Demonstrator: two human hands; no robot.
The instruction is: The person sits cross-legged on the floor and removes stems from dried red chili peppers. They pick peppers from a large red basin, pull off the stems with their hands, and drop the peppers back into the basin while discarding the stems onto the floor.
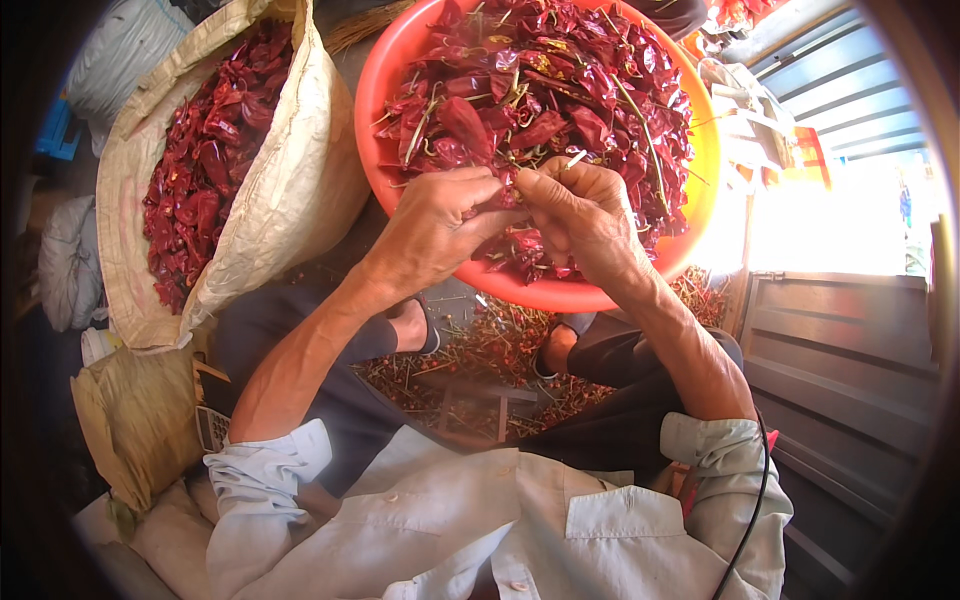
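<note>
A round red plastic basin (pixel 375 112) heaped with dried red chili peppers (pixel 525 90), many with stems, stands before me. Over its near edge my left hand (pixel 450 217) is closed on a dried chili pepper (pixel 510 191), mostly hidden by the fingers. Close beside it, my right hand (pixel 581 210) pinches at the pepper's stem end with thumb and forefinger; a pale stem piece (pixel 576 159) sticks out by its fingers. Left of the basin, a woven sack (pixel 315 150) with its mouth spread wide holds more dried red peppers (pixel 217 165).
Stems and bits of pepper litter the floor (pixel 480 337) between my feet. A low stand or stool frame (pixel 502 412) is there too. White bags (pixel 71 262) lie at the far left, a folded tan sack (pixel 142 420) below them. A ribbed metal panel (pixel 840 360) is on the right.
</note>
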